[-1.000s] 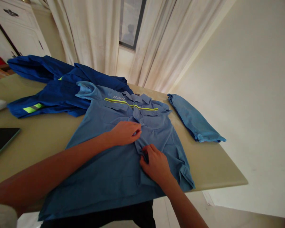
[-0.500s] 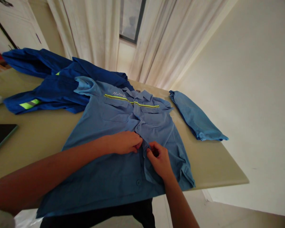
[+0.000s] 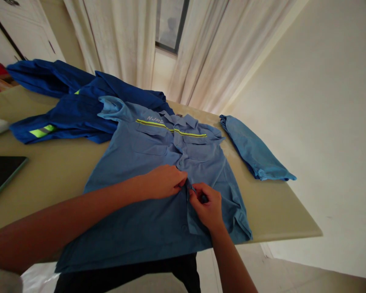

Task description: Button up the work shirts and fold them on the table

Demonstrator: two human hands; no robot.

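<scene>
A light blue work shirt (image 3: pixel 146 203) with a yellow chest stripe lies front up on the beige table (image 3: pixel 49 175). Its right sleeve (image 3: pixel 253 150) stretches toward the table's right edge. My left hand (image 3: pixel 166 181) is closed and pinches the left side of the button placket at mid-chest. My right hand (image 3: pixel 207 205) is closed too, pinching the placket's right side just beside the left hand. The fingertips of both hands meet at the shirt's front opening.
A darker blue jacket (image 3: pixel 70 106) with a reflective stripe lies behind the shirt at the back left. A dark tablet-like slab (image 3: pixel 1 173) sits at the left edge. Curtains (image 3: pixel 201 53) hang behind the table; the table's right edge drops to the floor.
Both hands have drawn together on the placket. The left hand slid a little lower and the right hand rose and closed into a pinch beside it.
</scene>
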